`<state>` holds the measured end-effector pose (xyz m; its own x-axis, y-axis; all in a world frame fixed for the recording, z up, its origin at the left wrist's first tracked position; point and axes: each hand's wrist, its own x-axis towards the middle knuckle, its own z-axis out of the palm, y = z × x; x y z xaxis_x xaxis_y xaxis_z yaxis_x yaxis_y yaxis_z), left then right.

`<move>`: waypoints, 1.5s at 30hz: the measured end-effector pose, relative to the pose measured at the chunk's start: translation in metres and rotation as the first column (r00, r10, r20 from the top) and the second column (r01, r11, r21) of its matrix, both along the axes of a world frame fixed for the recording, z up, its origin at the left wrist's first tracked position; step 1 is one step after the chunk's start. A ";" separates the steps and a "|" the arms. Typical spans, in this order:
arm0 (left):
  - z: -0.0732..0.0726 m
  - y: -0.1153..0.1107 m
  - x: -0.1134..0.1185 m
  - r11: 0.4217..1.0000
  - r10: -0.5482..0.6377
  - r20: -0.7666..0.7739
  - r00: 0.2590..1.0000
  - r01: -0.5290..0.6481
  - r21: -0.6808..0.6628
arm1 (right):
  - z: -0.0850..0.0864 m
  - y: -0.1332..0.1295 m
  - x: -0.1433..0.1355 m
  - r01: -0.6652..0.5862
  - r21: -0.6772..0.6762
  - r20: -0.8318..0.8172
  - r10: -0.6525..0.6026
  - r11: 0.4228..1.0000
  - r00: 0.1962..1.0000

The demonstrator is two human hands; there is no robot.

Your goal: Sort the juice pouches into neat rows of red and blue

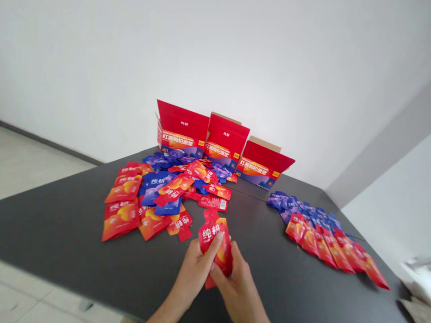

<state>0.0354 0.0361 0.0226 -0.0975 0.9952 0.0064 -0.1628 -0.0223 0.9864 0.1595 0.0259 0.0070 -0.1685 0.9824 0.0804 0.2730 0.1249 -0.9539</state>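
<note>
Near the front of the dark table, my left hand [195, 264] and my right hand [236, 279] are both closed on a red pouch [222, 255] with orange fruit print and white lettering. It stands upright, its narrow top pointing away from me, with both thumbs across its front. A bit of red packaging shows below my fingers; whether it belongs to a second pouch I cannot tell. Beyond my hands lies a loose heap of red and blue pouches, including a red pouch [121, 220] at its left and a blue pouch [158, 181] in its middle.
Three red printed cartons with raised flaps, a left carton [182, 130], a middle carton [224, 143] and a right carton [259, 166], stand at the back. Overlapping blue pouches [303, 211] and red pouches [325, 246] lie in rows on the right. A white wall [235, 54] rises behind the table [67, 224].
</note>
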 end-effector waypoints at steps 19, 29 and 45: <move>0.002 -0.013 0.002 0.920 -0.177 -0.251 0.951 0.251 0.300 | 0.029 0.001 0.020 -0.105 0.035 -0.315 0.111 0.994 0.943; 0.000 -0.015 0.004 0.928 -0.248 -0.220 0.944 0.297 0.227 | 0.027 0.000 0.020 0.000 -0.130 -0.378 -0.050 0.992 0.925; -0.003 -0.012 -0.002 0.928 -0.249 -0.271 0.930 0.309 0.209 | 0.040 -0.011 0.037 -0.217 -0.068 -0.203 0.200 0.974 0.959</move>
